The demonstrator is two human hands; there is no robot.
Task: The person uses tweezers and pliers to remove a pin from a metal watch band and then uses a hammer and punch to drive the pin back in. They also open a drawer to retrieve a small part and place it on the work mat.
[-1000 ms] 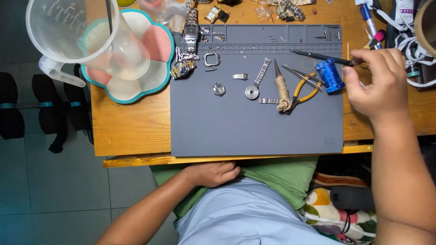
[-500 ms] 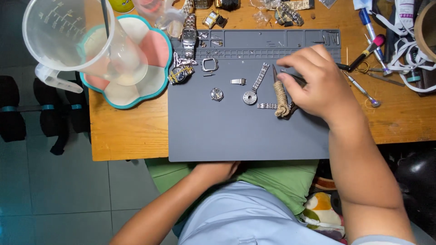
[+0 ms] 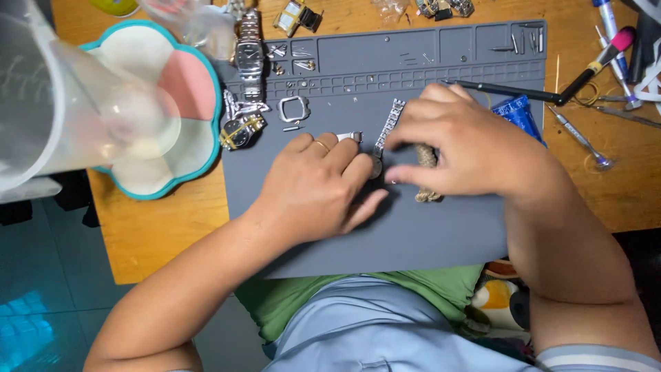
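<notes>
Hands meet over a grey mat [image 3: 427, 234] on the wooden surface [image 3: 158, 234]: the left hand [image 3: 317, 186] rests palm-down, fingertips touching a small round metal part [image 3: 375, 167], while the right hand [image 3: 461, 145] pinches beside it, covering a wooden-handled tool [image 3: 427, 160]. A loose watch strap [image 3: 390, 124] lies just above; a wristwatch [image 3: 250, 54] sits near a flower-shaped dish [image 3: 165, 103].

Grey work mat [image 3: 413, 227] on an orange-brown wooden table [image 3: 158, 234], teal-rimmed pink-and-white flower-shaped tray [image 3: 175, 110], silver watch bracelet [image 3: 390, 124]

Silver metal watch-band segment [image 3: 390, 126] flat on the grey mat, slanted, lower end hidden between both hands.
</notes>
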